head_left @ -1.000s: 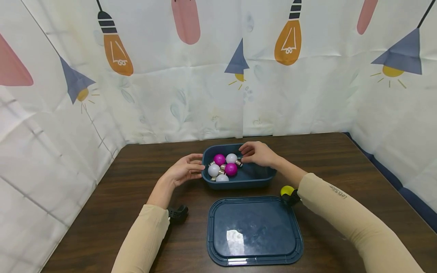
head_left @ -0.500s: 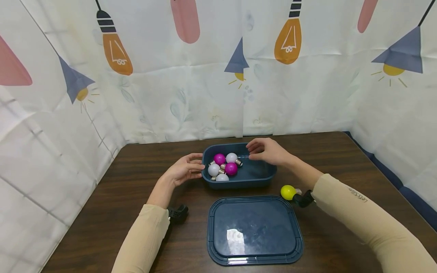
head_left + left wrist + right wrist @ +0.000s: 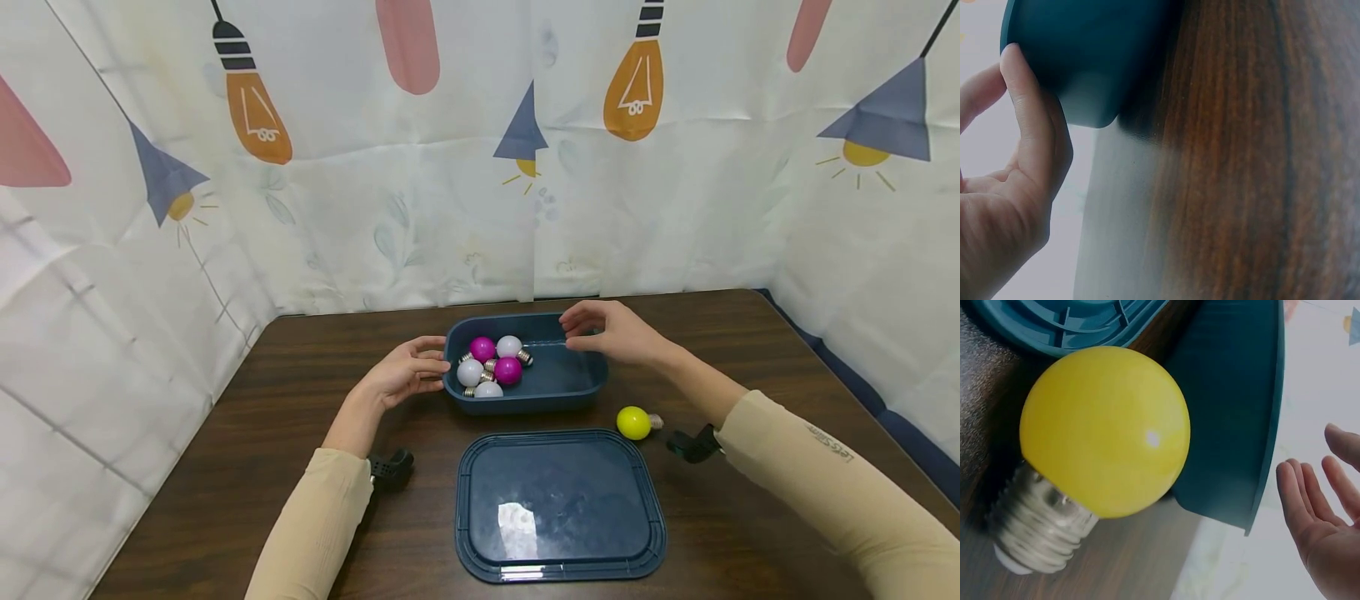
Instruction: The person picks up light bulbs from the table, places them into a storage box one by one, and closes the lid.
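Note:
A dark blue plastic box (image 3: 517, 407) holds two magenta bulbs (image 3: 507, 372) and three white bulbs (image 3: 470, 373), grouped in its left half. My left hand (image 3: 408, 371) touches the left end of the box with extended fingers; in the left wrist view a fingertip (image 3: 1013, 53) lies right at the rim. Over the right part of the box hovers my right hand (image 3: 617, 333), its fingers loosely bent and nothing between them. On the table in front of the box's right corner lies a yellow bulb (image 3: 633, 423), large in the right wrist view with its screw base showing.
A dark blue lid (image 3: 562, 500) lies flat on the brown wooden table (image 3: 315, 400), in front of the box. Behind the table hangs a white curtain (image 3: 450, 217) printed with lamps and bulbs. Black wrist bands (image 3: 392, 467) sit on both arms.
My right hand has drawn right, away from the bulbs in the box and across its right end. The yellow bulb, partly covered before by the wrist band, now shows fully. My left hand stays put.

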Demonstrator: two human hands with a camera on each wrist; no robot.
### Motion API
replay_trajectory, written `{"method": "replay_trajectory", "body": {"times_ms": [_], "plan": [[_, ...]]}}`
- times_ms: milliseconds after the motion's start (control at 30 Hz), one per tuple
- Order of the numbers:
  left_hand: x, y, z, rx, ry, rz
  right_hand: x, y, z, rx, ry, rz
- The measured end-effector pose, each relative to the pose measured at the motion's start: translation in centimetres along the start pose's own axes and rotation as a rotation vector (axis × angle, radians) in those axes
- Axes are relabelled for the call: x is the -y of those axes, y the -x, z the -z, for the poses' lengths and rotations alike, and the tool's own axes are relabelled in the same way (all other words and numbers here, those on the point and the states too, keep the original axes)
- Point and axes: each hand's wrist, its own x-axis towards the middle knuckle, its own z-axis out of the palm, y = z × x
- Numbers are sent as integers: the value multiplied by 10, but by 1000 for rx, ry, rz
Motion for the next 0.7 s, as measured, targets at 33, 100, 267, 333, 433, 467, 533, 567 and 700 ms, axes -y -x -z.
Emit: {"method": "replay_trajectory", "body": {"times_ms": [33,100,267,333,433,467,533,567,700], "plan": [[0,0,0,0,-2,0,0,2,1,0,-5,3],[0,0,0,0,-4,0,0,5,3,-3,-16,3],[-1,0,0,2,-1,1,0,14,9,-9,-25,5],[-1,0,0,2,1,3,1,19,11,-10,-18,15],[-1,1,0,0,-3,3,1,25,14,-15,-9,19],[-1,1,0,-1,-4,4,1,27,14,-15,-11,17],[-1,1,0,-3,-7,3,1,31,16,-17,-18,6],[-1,0,0,-4,-9,3,1,32,17,-17,-22,0],[0,0,-1,-7,-13,5,0,41,21,-17,-26,-18]]}}
